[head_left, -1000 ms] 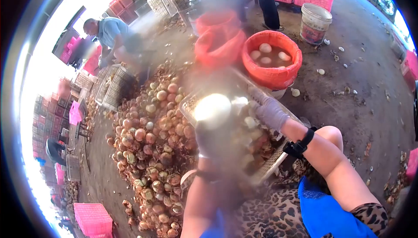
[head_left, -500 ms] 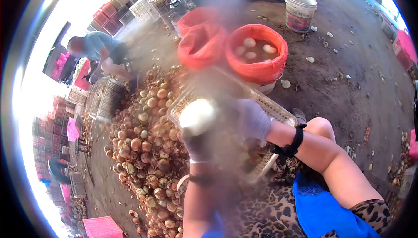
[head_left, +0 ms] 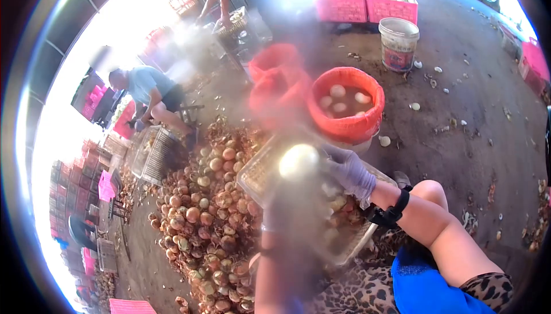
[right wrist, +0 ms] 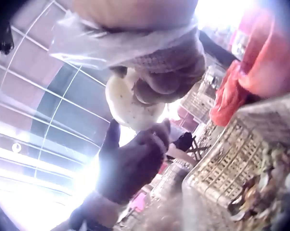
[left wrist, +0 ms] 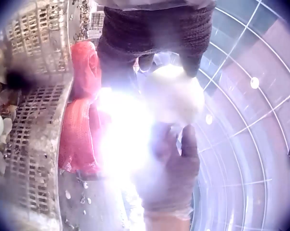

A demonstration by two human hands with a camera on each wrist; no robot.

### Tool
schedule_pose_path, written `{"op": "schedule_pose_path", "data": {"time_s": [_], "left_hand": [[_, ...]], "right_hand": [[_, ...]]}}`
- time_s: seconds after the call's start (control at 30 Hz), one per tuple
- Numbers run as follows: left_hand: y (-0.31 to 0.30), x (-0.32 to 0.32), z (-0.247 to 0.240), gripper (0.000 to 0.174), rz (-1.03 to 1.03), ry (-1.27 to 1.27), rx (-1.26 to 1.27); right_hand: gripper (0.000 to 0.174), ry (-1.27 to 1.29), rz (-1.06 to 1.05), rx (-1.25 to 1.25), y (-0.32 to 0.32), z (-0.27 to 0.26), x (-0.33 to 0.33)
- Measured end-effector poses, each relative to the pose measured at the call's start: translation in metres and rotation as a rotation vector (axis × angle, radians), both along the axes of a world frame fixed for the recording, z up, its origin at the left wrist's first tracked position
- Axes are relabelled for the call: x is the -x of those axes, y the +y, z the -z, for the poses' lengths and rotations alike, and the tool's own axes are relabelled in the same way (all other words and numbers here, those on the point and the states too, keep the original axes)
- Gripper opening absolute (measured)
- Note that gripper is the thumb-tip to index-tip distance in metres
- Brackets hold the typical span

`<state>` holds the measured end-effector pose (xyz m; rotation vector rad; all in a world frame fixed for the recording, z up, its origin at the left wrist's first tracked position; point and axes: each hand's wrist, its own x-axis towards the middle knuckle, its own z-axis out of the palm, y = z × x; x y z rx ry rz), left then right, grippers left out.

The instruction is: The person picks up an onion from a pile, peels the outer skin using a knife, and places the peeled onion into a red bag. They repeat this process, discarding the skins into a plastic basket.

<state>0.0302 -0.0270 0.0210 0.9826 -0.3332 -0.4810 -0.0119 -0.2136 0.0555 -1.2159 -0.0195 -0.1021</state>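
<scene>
Head view: a peeled, round white onion (head_left: 298, 162) is held above the far edge of a grey slatted plastic crate (head_left: 344, 245) on the person's lap, with the dark-gloved left hand (head_left: 281, 205) and the pale-gloved right hand (head_left: 351, 171) both wrapped round it. Left wrist view: the left hand (left wrist: 154, 33) curls over the onion (left wrist: 171, 96) while the right hand (left wrist: 169, 168) cups it from below. Right wrist view: the onion (right wrist: 128, 103) sits pinched between the two hands. It looks firm, light and probably slippery, best cupped round its widest part.
</scene>
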Motion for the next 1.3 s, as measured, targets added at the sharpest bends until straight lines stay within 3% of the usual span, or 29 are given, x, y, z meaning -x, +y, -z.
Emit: {"op": "schedule_pose_path", "data": {"time_s": [0.03,0.13,0.17,0.27,0.4,0.47,0.53,0.57,0.63,0.7,0.73,0.77,0.83,0.87,0.93,0.97,1.03,1.17,1.2,1.27,1.3], "left_hand": [[0.002,0.003,-0.004,0.074,0.000,-0.009,-0.040],[-0.003,0.023,-0.018,0.071,-0.023,0.083,-0.095],[-0.011,0.032,-0.031,0.071,-0.051,0.176,-0.071],[-0.015,0.036,-0.032,0.076,-0.095,0.247,-0.112],[-0.034,0.049,-0.067,0.037,-0.146,0.324,-0.157],[-0.036,0.047,-0.067,0.027,-0.122,0.388,-0.130],[-0.034,0.032,-0.036,0.024,-0.198,0.062,-0.211],[-0.033,0.015,0.001,0.024,-0.290,-0.296,-0.313],[-0.034,0.038,-0.041,0.031,-0.179,0.537,0.379],[-0.012,0.029,-0.028,0.088,0.199,0.456,0.516],[-0.007,0.021,-0.016,0.086,0.205,0.468,0.657],[-0.003,0.014,-0.004,0.084,0.220,0.480,0.799],[-0.006,0.011,-0.011,0.076,-0.149,0.401,0.567],[-0.002,0.008,-0.004,0.074,-0.077,0.466,0.599],[0.000,0.008,0.003,0.075,0.036,0.528,0.642],[-0.003,0.011,0.001,0.078,0.079,0.520,0.656],[-0.002,0.013,0.016,0.087,0.320,0.622,0.779],[-0.007,0.021,0.021,0.077,0.106,0.551,0.641],[-0.010,0.022,0.019,0.075,0.009,0.474,0.552],[-0.010,0.022,0.016,0.078,0.024,0.403,0.471],[-0.010,0.021,0.014,0.080,0.005,0.392,0.428]], "right_hand": [[0.033,-0.084,0.029,0.098,0.000,0.012,-0.004],[0.036,-0.289,0.155,0.944,-0.003,0.023,-0.004],[0.039,-0.366,0.171,0.908,-0.001,0.029,-0.004],[0.025,-0.424,0.198,0.831,0.006,0.024,0.000],[0.021,-0.193,0.206,0.682,0.002,0.020,-0.002],[0.019,-0.063,0.210,0.570,0.000,0.029,-0.011],[0.013,0.081,0.243,0.420,-0.005,0.045,-0.025],[0.011,0.158,0.260,0.343,-0.009,0.057,-0.033],[0.008,0.039,0.348,0.789,-0.027,0.101,-0.057],[0.017,-0.123,0.267,0.970,-0.026,0.094,-0.049],[0.023,-0.210,0.233,1.051,-0.024,0.090,-0.044],[0.032,-0.261,0.210,0.812,-0.006,0.048,-0.027],[0.048,-0.338,0.187,0.770,0.010,0.039,-0.017],[0.056,-0.377,0.174,0.749,0.017,0.034,-0.012],[0.054,-0.281,0.053,0.749,0.028,0.025,0.002],[0.052,-0.392,0.091,0.858,0.030,0.029,0.002],[0.055,-0.356,0.047,1.018,0.035,0.030,0.000],[0.051,-0.377,0.106,1.204,0.038,0.021,-0.003],[0.050,-0.449,0.142,1.178,0.035,0.018,-0.007],[0.049,-0.578,0.187,1.115,0.029,0.021,-0.012],[0.046,-0.426,0.133,1.102,0.029,0.028,-0.016]]}}
